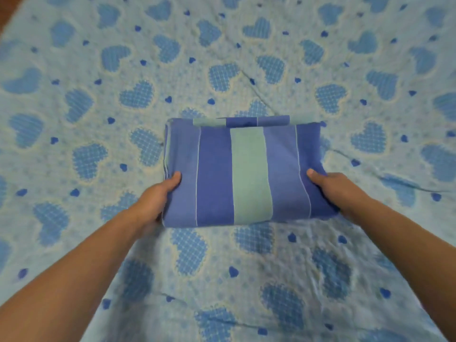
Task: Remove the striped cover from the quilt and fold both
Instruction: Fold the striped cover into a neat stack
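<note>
Gripping folded striped cover [246, 174], blue w/ pale green band: left hand [158, 196], right hand [338, 191], thumbs on top. Heart-print quilt [98, 107], probably spread flat, surrounds it.

Brown floor strip [9, 11], far left corner.

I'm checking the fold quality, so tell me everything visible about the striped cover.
The striped cover is folded into a compact, layered rectangle of smooth woven-looking cloth, with dark blue, lighter blue and pale green stripes. It lies on the heart-patterned quilt. The left hand and right hand grip its side edges, thumbs on top.
</note>
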